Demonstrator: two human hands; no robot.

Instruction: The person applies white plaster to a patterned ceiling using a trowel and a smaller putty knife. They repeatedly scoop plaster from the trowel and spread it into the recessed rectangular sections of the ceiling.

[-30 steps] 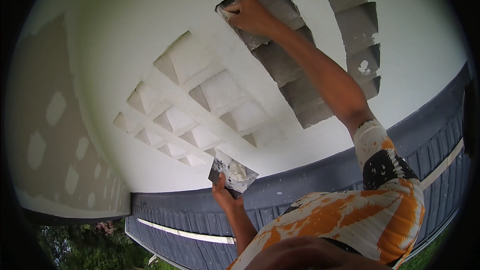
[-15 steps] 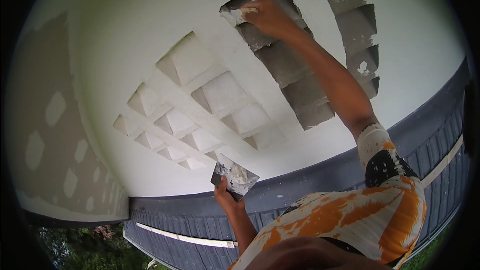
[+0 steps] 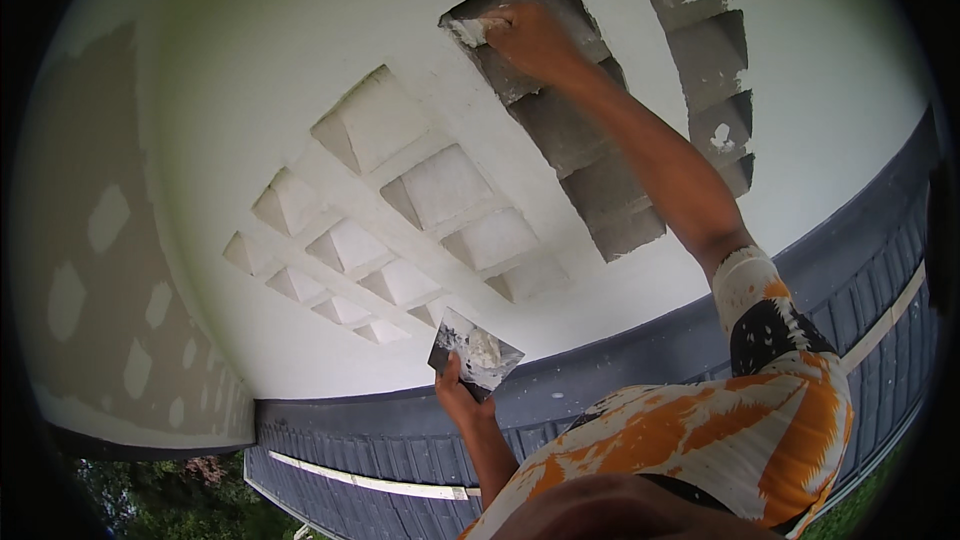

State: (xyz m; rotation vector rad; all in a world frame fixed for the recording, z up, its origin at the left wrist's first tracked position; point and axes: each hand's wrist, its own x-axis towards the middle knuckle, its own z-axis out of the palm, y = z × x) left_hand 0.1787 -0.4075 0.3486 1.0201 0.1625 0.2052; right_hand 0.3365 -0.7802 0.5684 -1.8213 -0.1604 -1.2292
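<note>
Flat dark plate [image 3: 466, 374] (white-smeared, four-cornered)

1 square plate [image 3: 440, 344] carries pale paste [image 3: 484, 348] (a lumpy heap).

The dark flat plate [image 3: 442, 342] is smeared rough with pale, lumpy paste [image 3: 485, 348], its own material hard to tell. The wall [image 3: 810, 140] has a smooth, matt white coat, while the grey recesses [image 3: 570, 130] look like bare, dull cement with ragged edges. The ribbed dark roof [image 3: 380, 452] carries a faint sheen and pale specks; the shirt [image 3: 690, 430] is matt printed cloth.
</note>
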